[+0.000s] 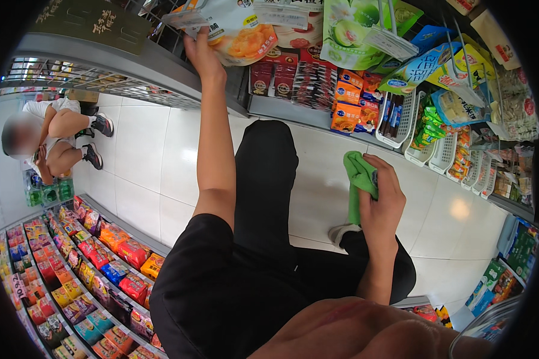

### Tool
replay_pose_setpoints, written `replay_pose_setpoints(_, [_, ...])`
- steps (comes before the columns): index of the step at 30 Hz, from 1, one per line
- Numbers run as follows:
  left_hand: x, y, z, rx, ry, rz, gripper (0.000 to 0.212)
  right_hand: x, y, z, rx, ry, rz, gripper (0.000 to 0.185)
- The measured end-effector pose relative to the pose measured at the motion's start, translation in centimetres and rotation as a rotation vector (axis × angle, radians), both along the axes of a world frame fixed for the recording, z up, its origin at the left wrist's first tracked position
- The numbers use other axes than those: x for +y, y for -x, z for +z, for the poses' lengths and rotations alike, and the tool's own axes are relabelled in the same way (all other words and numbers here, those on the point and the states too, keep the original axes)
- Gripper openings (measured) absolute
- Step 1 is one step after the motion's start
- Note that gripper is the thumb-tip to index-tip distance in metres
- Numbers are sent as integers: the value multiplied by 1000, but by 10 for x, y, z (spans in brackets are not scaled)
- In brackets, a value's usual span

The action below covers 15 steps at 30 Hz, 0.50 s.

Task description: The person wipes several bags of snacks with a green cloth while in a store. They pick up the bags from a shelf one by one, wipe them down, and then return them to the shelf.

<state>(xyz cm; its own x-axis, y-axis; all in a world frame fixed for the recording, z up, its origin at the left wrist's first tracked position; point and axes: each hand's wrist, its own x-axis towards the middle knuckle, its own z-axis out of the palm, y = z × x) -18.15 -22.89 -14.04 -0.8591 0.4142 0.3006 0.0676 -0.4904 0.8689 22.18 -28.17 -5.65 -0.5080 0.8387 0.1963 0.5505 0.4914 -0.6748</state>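
Note:
My left hand (205, 56) reaches up to the left edge of a white and orange snack pouch (242, 38) on the rack. Its fingertips are partly hidden behind a clear price-tag holder (186, 20), so their grip does not show. In my right hand (383, 202) is a folded green cloth (357, 172), held above the tiled floor beside my bent leg. A small dark patch shows between the cloth and the fingers. Right of the orange pouch hangs a green pouch (352, 42) on a metal hook.
Below the hanging bags, white plastic baskets (402, 130) and orange packets (346, 117) line the lower shelf. A grey shelf edge (170, 67) runs left. Packed shelves (94, 251) stand behind my left side. Another person (56, 134) crouches on the tiles (139, 152) at far left.

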Motion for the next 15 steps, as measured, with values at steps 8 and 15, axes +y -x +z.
replay_pose_setpoints(8, [2,-12,-17,160,270,107,73,0,1,-5,-28,14,-1,41])
replay_pose_setpoints(15, [-8,-56,-59,106,320,294,81,-1,2,-9,-51,11,11,39])
